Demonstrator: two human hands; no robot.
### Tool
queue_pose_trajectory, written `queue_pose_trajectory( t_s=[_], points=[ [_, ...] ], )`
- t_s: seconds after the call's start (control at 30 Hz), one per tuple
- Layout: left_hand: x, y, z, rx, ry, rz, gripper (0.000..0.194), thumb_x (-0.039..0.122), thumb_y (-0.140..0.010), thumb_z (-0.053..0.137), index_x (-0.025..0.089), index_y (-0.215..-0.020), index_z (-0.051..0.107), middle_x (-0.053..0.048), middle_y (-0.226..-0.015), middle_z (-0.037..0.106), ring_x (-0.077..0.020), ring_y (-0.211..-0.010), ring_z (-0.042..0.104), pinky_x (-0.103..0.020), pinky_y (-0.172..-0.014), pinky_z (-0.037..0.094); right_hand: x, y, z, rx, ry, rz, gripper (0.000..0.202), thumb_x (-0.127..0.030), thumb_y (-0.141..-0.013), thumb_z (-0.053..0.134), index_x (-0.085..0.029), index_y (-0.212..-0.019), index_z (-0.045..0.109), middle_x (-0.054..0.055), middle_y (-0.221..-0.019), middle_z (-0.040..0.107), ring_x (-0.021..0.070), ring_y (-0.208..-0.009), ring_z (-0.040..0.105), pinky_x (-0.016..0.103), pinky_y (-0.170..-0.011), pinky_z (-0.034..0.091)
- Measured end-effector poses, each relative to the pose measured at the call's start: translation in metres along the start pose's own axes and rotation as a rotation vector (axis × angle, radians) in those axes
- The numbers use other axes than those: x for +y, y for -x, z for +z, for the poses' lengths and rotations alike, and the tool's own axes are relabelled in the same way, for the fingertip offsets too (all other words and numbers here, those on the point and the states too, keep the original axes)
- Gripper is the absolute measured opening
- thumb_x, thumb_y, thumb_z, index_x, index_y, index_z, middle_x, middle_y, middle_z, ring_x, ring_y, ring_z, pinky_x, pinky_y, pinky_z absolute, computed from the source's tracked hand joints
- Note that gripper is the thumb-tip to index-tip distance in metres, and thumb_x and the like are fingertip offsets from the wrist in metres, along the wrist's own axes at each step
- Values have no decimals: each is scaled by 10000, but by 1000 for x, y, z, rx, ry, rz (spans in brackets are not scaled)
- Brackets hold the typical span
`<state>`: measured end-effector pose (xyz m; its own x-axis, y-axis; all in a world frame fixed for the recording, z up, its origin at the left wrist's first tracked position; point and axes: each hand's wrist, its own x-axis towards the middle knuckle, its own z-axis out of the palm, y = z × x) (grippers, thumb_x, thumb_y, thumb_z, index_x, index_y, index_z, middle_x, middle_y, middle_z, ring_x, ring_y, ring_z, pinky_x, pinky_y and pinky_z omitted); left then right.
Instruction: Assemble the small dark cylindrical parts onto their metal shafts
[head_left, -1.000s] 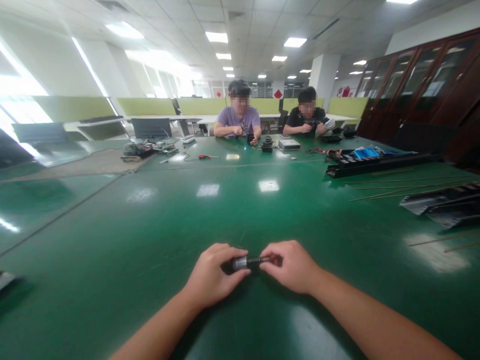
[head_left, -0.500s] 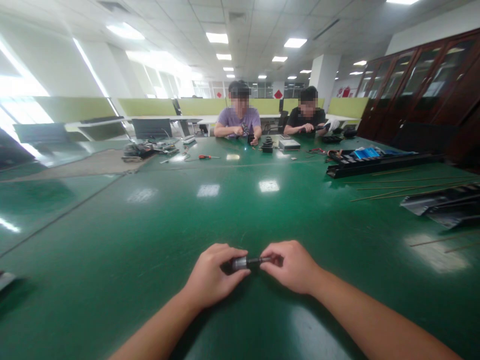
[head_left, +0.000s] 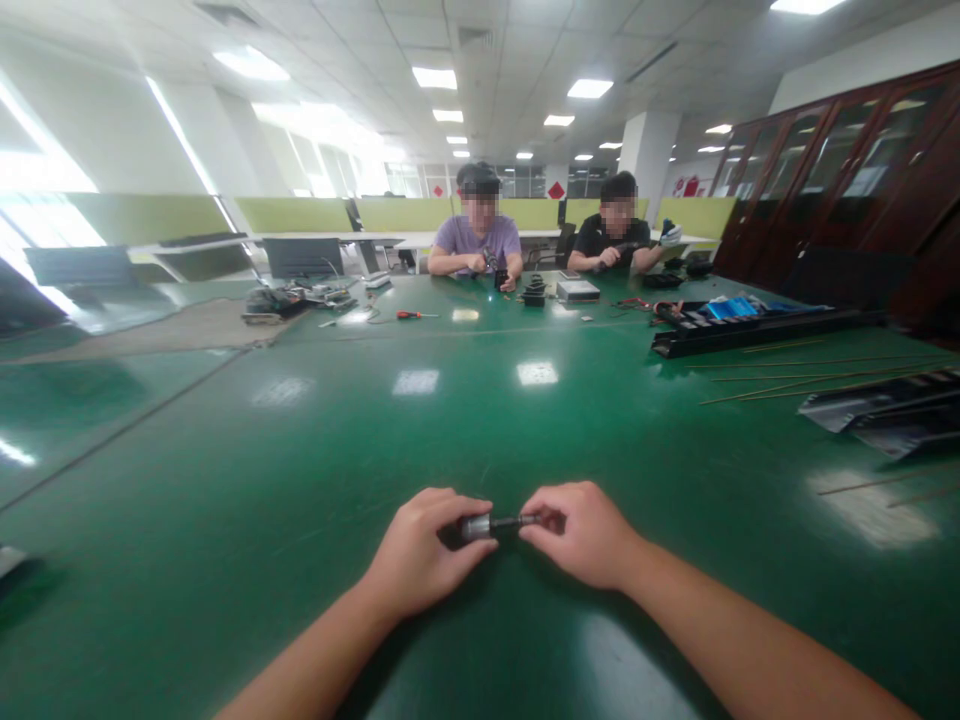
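My left hand (head_left: 424,547), curled partly closed around the cylinder (head_left: 478,527), apparently steadies it; my right hand (head_left: 581,532), pinched tight on the rod (head_left: 505,521), likely aligns both. I cannot tell whether they touch the desk (head_left: 465,430) beneath.

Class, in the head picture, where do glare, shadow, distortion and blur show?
Head view: glare washes out the white windows, and white ceiling lights reflect on the glossy green tabletop; head view: soft shadow below the left bare hand; head view: the dark-brown wooden cabinet slants, suggesting wide-angle distortion; head view: the silver-and-black cylindrical part looks too soft for detail.
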<state>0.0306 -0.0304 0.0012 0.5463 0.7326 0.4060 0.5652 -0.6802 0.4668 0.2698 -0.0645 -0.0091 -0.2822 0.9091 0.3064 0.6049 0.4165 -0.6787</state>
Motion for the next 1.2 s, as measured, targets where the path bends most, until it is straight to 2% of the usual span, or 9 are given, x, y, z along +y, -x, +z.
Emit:
queue_pose_trajectory(
  t_s=[1.2],
  points=[
    [0,0,-3,11,-15,11,246,322,-777,754,242,-1009,742,-39,-858,736,-203,-769,662,-328,-734,523,-1,-1,-3,-9,9,15,89,-249,-811,709,-217,-884,749,-6,-715,723,136,-616,630,237,-603,431]
  ],
)
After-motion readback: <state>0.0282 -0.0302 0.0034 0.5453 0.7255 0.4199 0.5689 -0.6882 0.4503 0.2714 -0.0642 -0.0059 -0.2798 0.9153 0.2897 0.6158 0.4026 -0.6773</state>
